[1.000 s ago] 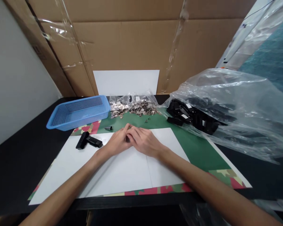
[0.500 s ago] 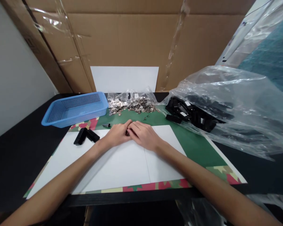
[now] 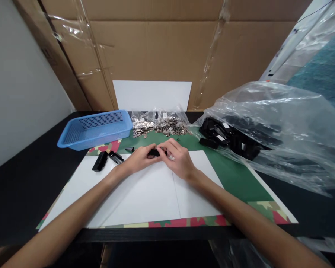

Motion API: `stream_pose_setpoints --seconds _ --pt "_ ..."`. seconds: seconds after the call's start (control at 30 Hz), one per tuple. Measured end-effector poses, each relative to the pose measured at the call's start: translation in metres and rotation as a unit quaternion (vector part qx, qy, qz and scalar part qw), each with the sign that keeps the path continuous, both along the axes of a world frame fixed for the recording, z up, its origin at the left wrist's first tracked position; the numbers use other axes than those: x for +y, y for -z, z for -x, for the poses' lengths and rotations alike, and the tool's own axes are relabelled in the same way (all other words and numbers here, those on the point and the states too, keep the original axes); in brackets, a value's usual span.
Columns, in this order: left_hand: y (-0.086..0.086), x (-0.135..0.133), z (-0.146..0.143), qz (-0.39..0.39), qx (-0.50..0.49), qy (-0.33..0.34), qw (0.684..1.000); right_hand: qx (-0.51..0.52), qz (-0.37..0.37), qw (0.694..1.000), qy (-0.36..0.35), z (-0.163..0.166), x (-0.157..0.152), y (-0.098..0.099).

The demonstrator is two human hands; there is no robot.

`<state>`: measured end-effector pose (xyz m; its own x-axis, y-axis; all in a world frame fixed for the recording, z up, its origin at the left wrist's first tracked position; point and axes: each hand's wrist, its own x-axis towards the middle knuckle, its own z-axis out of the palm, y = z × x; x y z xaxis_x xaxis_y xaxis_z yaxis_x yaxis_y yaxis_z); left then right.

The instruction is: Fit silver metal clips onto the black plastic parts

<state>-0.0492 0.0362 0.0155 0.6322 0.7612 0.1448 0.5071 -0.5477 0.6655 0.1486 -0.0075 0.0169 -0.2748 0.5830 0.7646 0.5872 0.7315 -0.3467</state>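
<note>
A small black plastic part [image 3: 154,152] is held between my hands over the white paper. My left hand [image 3: 140,159] is closed around its left end, thumb along the near side. At the other end, the fingers of my right hand [image 3: 177,158] pinch together on it; whatever else lies between those fingertips is hidden. Left of my hands lie a black block-shaped part [image 3: 100,161] and a black hollow part [image 3: 116,157]. A small dark pin-like piece [image 3: 130,149] rests just beyond my left hand.
A blue basket [image 3: 95,140] stands at the back left. Beside it, small metal pieces [image 3: 171,127] spill from clear bags. On the right, a big clear plastic bag [image 3: 268,108] holds several black parts [image 3: 229,136]. Cardboard [image 3: 156,48] walls off the back.
My right hand has lifted and turned slightly, uncovering the black part between my hands. The hollow part at the left now shows its open side. The view has shifted a little.
</note>
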Motion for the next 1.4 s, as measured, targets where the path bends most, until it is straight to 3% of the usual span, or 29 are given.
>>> stream_pose_setpoints --seconds 0.33,0.7,0.93,1.4 --pt "0.0 0.002 -0.002 0.018 -0.052 -0.009 0.998 -0.092 -0.001 0.996 0.006 -0.007 0.007 0.005" --pt "-0.005 0.005 -0.005 0.11 -0.196 -0.004 0.974 -0.061 -0.041 0.997 0.033 -0.01 0.009 0.005" --pt "-0.005 0.003 -0.002 0.18 -0.228 -0.028 0.956 -0.064 -0.04 0.996 0.053 -0.013 0.008 0.003" --pt "-0.011 -0.001 -0.005 0.18 -0.285 -0.037 0.941 -0.005 -0.083 0.996 0.036 -0.015 0.01 0.0"
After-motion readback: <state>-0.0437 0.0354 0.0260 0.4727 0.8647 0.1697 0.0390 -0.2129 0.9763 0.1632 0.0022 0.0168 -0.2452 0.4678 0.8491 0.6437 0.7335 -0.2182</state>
